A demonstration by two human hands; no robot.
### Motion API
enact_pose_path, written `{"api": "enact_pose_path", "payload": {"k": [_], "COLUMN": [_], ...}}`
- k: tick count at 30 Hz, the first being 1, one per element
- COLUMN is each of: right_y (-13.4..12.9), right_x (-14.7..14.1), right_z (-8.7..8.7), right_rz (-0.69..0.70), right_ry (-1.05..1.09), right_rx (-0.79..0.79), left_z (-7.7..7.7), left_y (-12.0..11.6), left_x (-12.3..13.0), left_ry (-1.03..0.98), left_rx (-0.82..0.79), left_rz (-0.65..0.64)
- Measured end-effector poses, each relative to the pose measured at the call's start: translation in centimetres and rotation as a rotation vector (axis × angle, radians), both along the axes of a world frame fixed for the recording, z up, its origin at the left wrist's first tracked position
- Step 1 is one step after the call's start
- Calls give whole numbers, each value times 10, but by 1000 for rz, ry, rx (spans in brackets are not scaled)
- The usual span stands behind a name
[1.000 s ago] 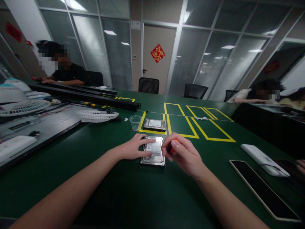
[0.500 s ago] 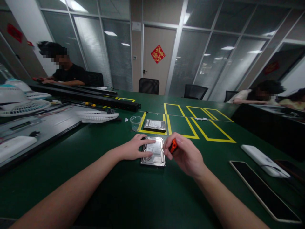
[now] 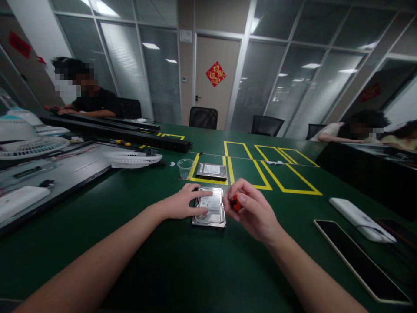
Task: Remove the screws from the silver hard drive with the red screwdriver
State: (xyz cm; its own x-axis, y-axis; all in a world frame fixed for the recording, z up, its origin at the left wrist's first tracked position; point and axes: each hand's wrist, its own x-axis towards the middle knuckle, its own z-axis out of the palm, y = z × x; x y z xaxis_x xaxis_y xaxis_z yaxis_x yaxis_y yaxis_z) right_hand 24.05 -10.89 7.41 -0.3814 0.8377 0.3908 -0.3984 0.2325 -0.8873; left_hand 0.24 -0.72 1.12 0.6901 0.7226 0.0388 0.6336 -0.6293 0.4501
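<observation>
A silver hard drive [image 3: 213, 206] with a label lies flat on the green table in front of me. My left hand [image 3: 185, 202] holds it at its left side, with thumb and forefinger stretched across the top face. At the drive's right edge, my right hand [image 3: 252, 211] is closed around a screwdriver [image 3: 236, 202], of which only the orange and black handle shows; its shaft and tip are hidden. Just behind, a second hard drive [image 3: 211, 171] rests inside a yellow tape outline. A clear plastic cup [image 3: 186, 168] stands to its left.
A phone [image 3: 358, 261] and a white power bank [image 3: 361, 219] with a cable lie at right. On the left are a white fan grille [image 3: 132, 158], a large flat panel [image 3: 65, 169] and long black bars [image 3: 130, 137]. Several people sit around the table.
My right hand's fingers have shifted around the screwdriver, and the orange handle has tilted and dropped slightly. My left hand and the hard drive stay where they were.
</observation>
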Motion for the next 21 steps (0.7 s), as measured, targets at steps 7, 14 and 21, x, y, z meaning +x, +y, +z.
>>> {"api": "enact_pose_path", "payload": {"k": [7, 14, 21], "right_y": [0, 1, 2], "right_x": [1, 1, 1], "right_z": [4, 1, 0], "right_rz": [-14, 8, -3], "right_ry": [23, -5, 12], "right_rx": [-16, -10, 20], "left_z": [2, 1, 0], "left_y": [-2, -1, 0], "left_x": [0, 0, 0], "left_ry": [9, 10, 19], "left_rx": [-31, -25, -5], "left_rz": [15, 9, 7]}}
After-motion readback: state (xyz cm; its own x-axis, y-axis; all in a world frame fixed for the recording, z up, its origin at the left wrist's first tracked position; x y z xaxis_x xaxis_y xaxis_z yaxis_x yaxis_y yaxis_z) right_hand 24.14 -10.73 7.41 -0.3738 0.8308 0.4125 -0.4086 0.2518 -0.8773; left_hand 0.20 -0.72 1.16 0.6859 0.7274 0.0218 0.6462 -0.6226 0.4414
